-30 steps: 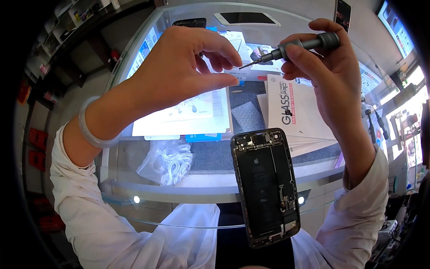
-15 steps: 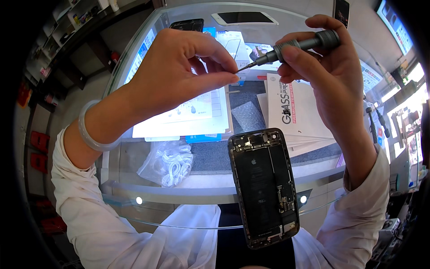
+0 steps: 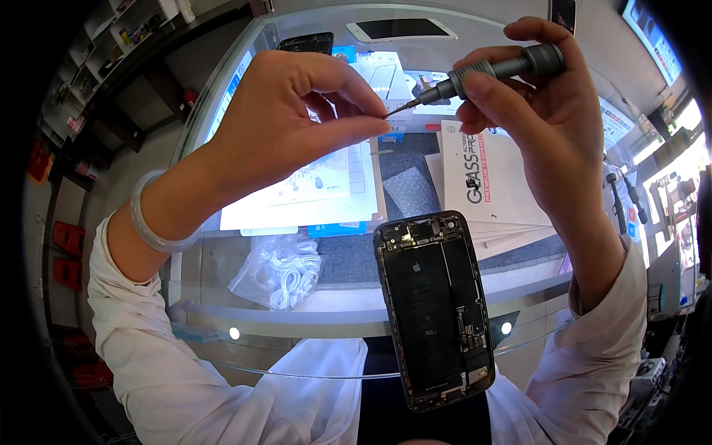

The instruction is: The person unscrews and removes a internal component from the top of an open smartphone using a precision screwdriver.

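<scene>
My right hand (image 3: 549,126) grips a grey screwdriver (image 3: 512,67) tilted down to the left. My left hand (image 3: 297,126) pinches its thin tip (image 3: 391,111) between thumb and forefinger; any tiny part there is too small to make out. A translucent bangle circles my left wrist. Below my hands, an opened black phone (image 3: 430,311), its battery and circuit parts exposed, lies over the near edge of the glass counter (image 3: 222,319).
White envelopes (image 3: 489,208), printed sheets (image 3: 297,208) and a bag of white cables (image 3: 278,274) lie beneath the glass or on it. A white phone (image 3: 400,30) and a dark phone (image 3: 304,41) sit farther back. Tools (image 3: 623,196) are at the right.
My left thumb and forefinger have closed on the screwdriver's tip, which has moved a little left. The opened phone appears slightly farther left.
</scene>
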Demonstrator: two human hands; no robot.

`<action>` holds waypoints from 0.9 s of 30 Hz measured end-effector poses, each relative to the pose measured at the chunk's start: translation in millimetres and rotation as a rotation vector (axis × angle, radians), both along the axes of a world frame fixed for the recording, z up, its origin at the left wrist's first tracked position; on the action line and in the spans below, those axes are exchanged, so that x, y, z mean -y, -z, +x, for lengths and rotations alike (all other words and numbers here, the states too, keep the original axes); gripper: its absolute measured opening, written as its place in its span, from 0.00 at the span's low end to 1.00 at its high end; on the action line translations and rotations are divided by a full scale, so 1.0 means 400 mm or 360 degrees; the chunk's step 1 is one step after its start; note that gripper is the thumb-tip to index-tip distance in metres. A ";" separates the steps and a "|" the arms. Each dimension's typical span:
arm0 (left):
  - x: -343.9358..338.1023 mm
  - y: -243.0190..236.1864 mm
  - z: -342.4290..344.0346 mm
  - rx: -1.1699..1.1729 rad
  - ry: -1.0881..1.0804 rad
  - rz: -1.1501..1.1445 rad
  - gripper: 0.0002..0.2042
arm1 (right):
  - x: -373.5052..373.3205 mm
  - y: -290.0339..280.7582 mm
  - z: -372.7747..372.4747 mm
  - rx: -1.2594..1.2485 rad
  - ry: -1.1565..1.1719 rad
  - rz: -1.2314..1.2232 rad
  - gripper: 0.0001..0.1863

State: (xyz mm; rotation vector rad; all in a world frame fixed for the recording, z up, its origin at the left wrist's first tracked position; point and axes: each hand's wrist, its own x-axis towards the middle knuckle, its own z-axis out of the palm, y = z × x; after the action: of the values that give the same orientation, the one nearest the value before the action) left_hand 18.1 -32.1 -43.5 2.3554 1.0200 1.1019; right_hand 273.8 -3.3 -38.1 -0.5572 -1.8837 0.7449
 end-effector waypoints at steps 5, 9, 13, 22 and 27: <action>-0.003 0.003 -0.003 0.0024 0.0003 0.0015 0.05 | 0.001 0.002 -0.002 -0.0028 -0.0027 0.0004 0.25; -0.004 0.004 -0.004 0.0042 -0.0013 -0.0014 0.05 | 0.004 0.004 -0.005 -0.0057 -0.0032 0.0020 0.25; -0.010 0.002 -0.005 0.0144 0.0026 -0.0139 0.06 | 0.009 -0.006 -0.011 -0.0024 0.0040 0.0088 0.25; -0.026 0.010 -0.017 0.0692 0.0368 -0.0556 0.08 | 0.014 -0.006 -0.007 -0.0147 0.0019 0.0239 0.24; -0.028 0.009 -0.018 0.0961 0.0522 -0.0780 0.08 | -0.006 0.001 0.012 -0.0180 -0.0095 0.0434 0.21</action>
State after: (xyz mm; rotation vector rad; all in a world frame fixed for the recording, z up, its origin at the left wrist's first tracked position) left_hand 11.0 -20.7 -47.3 1.5796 0.5687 1.1605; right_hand 278.6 -0.9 -38.5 -0.2822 -1.8632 0.5340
